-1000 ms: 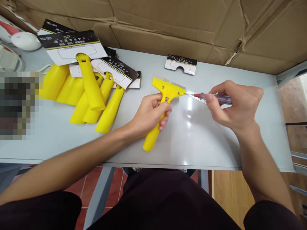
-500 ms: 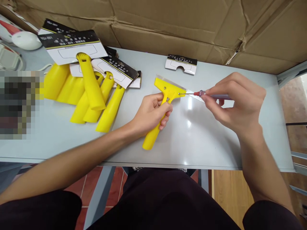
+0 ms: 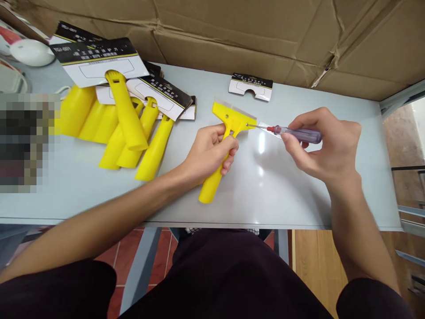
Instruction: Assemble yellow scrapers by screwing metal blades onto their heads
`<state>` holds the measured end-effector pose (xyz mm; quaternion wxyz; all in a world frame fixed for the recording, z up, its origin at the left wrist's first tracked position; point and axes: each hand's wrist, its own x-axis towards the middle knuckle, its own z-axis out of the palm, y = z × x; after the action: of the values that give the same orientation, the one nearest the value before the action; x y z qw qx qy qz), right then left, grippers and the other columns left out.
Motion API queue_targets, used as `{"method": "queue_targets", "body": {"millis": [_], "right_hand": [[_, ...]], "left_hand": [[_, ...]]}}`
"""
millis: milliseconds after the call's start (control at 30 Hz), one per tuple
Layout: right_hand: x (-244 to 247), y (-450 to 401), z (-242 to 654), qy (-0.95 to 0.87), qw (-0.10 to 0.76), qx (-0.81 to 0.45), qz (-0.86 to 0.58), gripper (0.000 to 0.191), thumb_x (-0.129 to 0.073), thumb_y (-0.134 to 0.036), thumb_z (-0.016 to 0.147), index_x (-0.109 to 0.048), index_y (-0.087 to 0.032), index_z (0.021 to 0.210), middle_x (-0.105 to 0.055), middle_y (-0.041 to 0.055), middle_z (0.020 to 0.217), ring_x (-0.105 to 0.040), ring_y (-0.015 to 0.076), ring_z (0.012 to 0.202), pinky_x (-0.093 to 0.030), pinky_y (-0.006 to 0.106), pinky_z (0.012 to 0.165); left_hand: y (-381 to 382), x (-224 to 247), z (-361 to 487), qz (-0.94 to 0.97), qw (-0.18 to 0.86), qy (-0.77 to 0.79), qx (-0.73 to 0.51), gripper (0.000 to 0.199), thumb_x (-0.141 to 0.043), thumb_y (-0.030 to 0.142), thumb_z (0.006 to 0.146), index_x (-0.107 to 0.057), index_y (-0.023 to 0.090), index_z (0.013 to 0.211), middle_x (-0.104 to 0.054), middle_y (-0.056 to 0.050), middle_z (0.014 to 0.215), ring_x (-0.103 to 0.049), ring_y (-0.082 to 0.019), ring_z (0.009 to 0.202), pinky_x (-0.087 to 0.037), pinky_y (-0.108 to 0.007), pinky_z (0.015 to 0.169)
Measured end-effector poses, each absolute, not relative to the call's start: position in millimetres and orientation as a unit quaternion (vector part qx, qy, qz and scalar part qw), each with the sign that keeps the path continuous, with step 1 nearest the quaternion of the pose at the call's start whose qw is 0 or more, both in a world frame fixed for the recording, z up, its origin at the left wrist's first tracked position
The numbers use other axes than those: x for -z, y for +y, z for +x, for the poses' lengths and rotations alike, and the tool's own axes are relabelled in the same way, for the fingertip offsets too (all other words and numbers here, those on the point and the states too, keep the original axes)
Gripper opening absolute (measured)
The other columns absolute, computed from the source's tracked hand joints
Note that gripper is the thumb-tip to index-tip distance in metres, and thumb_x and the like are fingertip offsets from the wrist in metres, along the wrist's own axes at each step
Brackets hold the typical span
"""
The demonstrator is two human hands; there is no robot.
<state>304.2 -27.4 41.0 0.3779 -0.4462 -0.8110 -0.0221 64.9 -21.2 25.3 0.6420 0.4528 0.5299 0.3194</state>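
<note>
My left hand (image 3: 215,153) is closed round the upper handle of a yellow scraper (image 3: 211,186), its wide head pointing away from me and a clear strip along its far edge. Between the thumb and fingers of my right hand (image 3: 327,148) is a screwdriver (image 3: 303,135) with a translucent purple handle and a red collar. Its thin shaft points left, and the tip meets the right-hand screw (image 3: 247,125) in the scraper head. A second screw (image 3: 227,116) shows in the head's left part. Beneath the shaft, a pale flat piece (image 3: 265,127) lies partly covered on the table.
Several yellow scrapers (image 3: 128,115) with black-and-white header cards (image 3: 99,62) are piled at the left. One loose folded card (image 3: 250,87) stands near the back of the grey-white table (image 3: 285,195). Cardboard (image 3: 249,40) walls the far side. A white mouse-like object (image 3: 32,52) sits far left.
My right fingers have opened out a little, showing more of the screwdriver handle, and the shaft now slants slightly. The left hand's hold on the scraper is unchanged; the view has shifted a little.
</note>
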Motion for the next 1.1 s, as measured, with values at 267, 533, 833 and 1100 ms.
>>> {"method": "queue_targets", "body": {"millis": [267, 533, 833, 1100], "right_hand": [[-34, -26, 305, -0.791, 0.410, -0.013, -0.453, 0.011, -0.070, -0.034, 0.098, -0.067, -0.031, 0.089, -0.076, 0.0015, 0.082, -0.067, 0.0211, 0.063, -0.050, 0.036, 0.052], [-27, -27, 304, -0.788, 0.424, 0.000, -0.447, 0.008, -0.071, -0.029, 0.094, -0.065, -0.028, 0.091, -0.064, -0.0054, 0.061, -0.055, 0.0138, 0.045, -0.042, 0.031, 0.045], [-31, -30, 308, -0.777, 0.414, 0.033, -0.474, 0.015, -0.074, -0.035, 0.096, -0.065, -0.027, 0.087, -0.065, -0.0053, 0.057, -0.059, 0.0144, 0.044, -0.040, 0.030, 0.044], [-33, -34, 310, -0.805, 0.384, -0.031, -0.451, 0.013, -0.075, -0.030, 0.092, -0.069, -0.030, 0.103, -0.076, -0.0006, 0.085, -0.068, 0.0192, 0.060, -0.052, 0.035, 0.051]], "left_hand": [[-21, -23, 63, 0.478, 0.634, 0.512, -0.327, 0.020, -0.064, 0.013, 0.080, -0.049, 0.022, 0.071, -0.053, 0.006, 0.058, -0.046, -0.007, 0.039, -0.039, -0.022, 0.033], [-21, -27, 61, 0.491, 0.626, 0.523, -0.307, 0.020, -0.064, 0.013, 0.081, -0.049, 0.022, 0.070, -0.050, 0.006, 0.050, -0.046, -0.008, 0.037, -0.039, -0.021, 0.035], [-21, -26, 61, 0.497, 0.619, 0.529, -0.298, 0.020, -0.064, 0.013, 0.081, -0.050, 0.022, 0.071, -0.052, 0.006, 0.051, -0.048, -0.008, 0.037, -0.039, -0.021, 0.035], [-22, -26, 61, 0.505, 0.613, 0.533, -0.292, 0.018, -0.064, 0.014, 0.081, -0.049, 0.023, 0.074, -0.053, 0.007, 0.052, -0.049, -0.008, 0.038, -0.039, -0.020, 0.035]]}}
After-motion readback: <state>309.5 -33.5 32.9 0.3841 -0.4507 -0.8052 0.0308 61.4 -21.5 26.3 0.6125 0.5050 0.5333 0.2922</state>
